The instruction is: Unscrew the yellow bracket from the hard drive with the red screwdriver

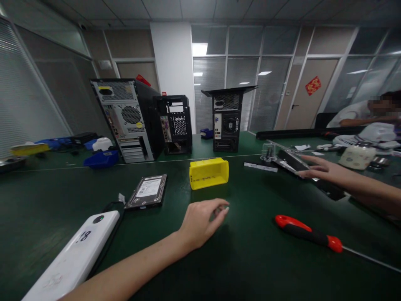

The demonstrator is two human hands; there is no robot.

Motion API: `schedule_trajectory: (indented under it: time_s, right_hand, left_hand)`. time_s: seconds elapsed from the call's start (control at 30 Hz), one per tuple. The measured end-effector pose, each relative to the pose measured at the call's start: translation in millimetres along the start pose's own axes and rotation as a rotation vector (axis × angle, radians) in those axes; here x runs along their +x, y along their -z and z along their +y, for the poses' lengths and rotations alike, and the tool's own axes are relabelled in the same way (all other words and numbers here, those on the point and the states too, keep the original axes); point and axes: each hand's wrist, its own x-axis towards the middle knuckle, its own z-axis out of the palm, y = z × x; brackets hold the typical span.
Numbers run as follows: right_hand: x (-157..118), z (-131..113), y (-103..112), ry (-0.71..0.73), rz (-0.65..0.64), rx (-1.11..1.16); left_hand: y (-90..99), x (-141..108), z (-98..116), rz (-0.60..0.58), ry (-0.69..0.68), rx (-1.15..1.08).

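My left hand (205, 223) hovers over the green table in front of the yellow bin (209, 184), its thumb and index fingertip brought close in a pinch. Anything between those fingertips is too small to make out. To the right, my right hand (319, 168) grips a flat silver-and-black metal piece (290, 161), tilted above the table, fingers on top and thumb beneath. A clear plastic cup (268, 151) with dark contents stands just beyond that piece. Nearer to me lies a red-and-black screwdriver (308, 232). A hard drive (148, 191) rests left of the bin.
A white power bank (75, 255) with a cable lies front left. Computer cases (130, 117), (175, 125) and another case (228, 121) stand at the back. A blue bin (100, 159) is left, a cream jar (357, 156) right. Another person (354, 115) sits far right.
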Motion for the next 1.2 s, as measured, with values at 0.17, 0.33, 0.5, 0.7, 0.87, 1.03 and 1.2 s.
schedule_trajectory:
  time_s: [0.17,0.33,0.5,0.7,0.87,1.03,1.2]
  right_hand:
    - [-87.0,-93.5,2.3,-0.131,-0.631,0.603]
    - [-125.6,-170.5,2.0,0.282,-0.624,0.367]
    - [-127.7,-187.8,-4.7,0.431,-0.613,0.281]
    - [-142.2,-185.7,-20.1,0.405,-0.683,0.264]
    - [-152.6,-184.8,-30.6,0.446,-0.673,0.253]
    - [-154.9,-175.0,-26.4,0.475,-0.781,0.269]
    - [-170.2,-147.3,-10.2,0.462,-0.963,0.422]
  left_hand:
    - [2.8,14.2,5.0,0.081,0.296,-0.749]
    - [21.9,19.8,32.1,0.140,0.678,-1.457]
    - [50.8,12.4,37.1,0.166,0.878,-1.432]
    - [61.3,3.3,32.4,-0.034,1.080,-1.096]
    - [53.8,2.1,35.0,-0.007,1.107,-1.033]
    - [52.3,1.4,21.1,-0.081,1.069,-1.049]
    - [52.6,1.7,10.7,-0.184,1.032,-0.871]
